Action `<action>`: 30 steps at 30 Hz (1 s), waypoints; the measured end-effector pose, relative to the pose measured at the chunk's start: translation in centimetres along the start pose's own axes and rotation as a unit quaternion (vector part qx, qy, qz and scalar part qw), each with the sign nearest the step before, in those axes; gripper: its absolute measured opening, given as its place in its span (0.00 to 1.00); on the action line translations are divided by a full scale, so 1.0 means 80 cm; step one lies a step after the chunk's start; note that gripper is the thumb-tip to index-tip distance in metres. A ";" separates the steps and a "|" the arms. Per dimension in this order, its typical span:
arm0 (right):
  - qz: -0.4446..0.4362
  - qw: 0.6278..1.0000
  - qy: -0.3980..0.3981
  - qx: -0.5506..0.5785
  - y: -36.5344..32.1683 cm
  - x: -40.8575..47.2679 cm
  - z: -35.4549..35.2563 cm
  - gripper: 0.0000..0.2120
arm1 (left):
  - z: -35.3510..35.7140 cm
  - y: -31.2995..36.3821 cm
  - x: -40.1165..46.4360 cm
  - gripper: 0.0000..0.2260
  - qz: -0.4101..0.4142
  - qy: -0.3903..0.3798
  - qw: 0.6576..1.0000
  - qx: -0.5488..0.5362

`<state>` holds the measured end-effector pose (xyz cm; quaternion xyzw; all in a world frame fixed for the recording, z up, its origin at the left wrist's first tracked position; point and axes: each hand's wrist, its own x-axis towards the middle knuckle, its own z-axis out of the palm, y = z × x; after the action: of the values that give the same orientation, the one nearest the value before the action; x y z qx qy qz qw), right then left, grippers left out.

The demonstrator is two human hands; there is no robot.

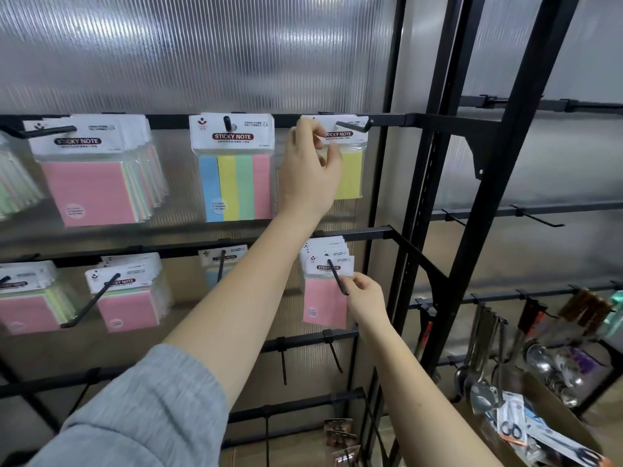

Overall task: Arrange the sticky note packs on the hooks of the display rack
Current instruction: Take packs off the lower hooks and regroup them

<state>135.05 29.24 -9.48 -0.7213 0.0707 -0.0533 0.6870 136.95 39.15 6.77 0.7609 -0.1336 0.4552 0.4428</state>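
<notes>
- Sticky note pack with yellow sheets (352,173) hangs on the upper right hook (352,127) of the black display rack (435,170), its white header card up against the top rail.
- Reaching up from a grey sleeve (141,409), the left hand (308,173) pinches that pack's header card between thumb and curled fingers, covering the pack's left half.
- One rail lower, a bundle of pink packs (325,298) hangs on the lower right hook (338,277), the header cards fanned out behind one another.
- At the tip of that hook sits the right hand (365,298), fingers curled, fingertips at the hook's end and at the front pink pack's edge; whether it grips hook or pack I cannot tell.
- Just left of the yellow pack hangs a four-colour striped pack (235,183); further left is a thick stack of pink-fronted packs (91,187).
- More pink packs (126,305) fill the lower left hooks.
- Off to the right, metal spoons and ladles (478,375) hang on a neighbouring rack above a cardboard box (553,429) holding packaged scissors.
</notes>
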 end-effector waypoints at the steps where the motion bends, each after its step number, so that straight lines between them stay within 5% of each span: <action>1: -0.001 1.000 0.002 -0.001 -0.002 -0.004 0.000 0.11 | -0.004 0.000 -0.004 0.06 0.007 -0.005 1.000 0.006; 8: 0.045 0.997 0.049 0.042 -0.008 -0.033 -0.001 0.09 | -0.048 -0.007 -0.050 0.03 0.024 -0.036 0.999 -0.002; 14: -0.011 0.991 0.121 -0.062 -0.016 -0.058 -0.008 0.13 | -0.091 -0.037 -0.098 0.02 0.015 0.011 1.000 -0.013; 23: -0.082 0.984 0.145 -0.067 -0.061 -0.083 -0.016 0.21 | -0.136 -0.104 -0.116 0.03 -0.133 0.045 0.990 0.028; 28: -0.116 0.979 0.157 -0.056 -0.073 -0.092 -0.008 0.16 | -0.158 -0.146 -0.114 0.06 -0.240 0.075 0.963 0.092; 30: -0.123 0.977 0.168 -0.050 -0.077 -0.094 -0.004 0.15 | -0.157 -0.164 -0.109 0.10 -0.299 0.022 0.942 0.149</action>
<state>127.75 30.55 -3.18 -0.7383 0.0986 -0.2542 0.6169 132.87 54.86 -5.11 0.8130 0.1787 0.3331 0.4430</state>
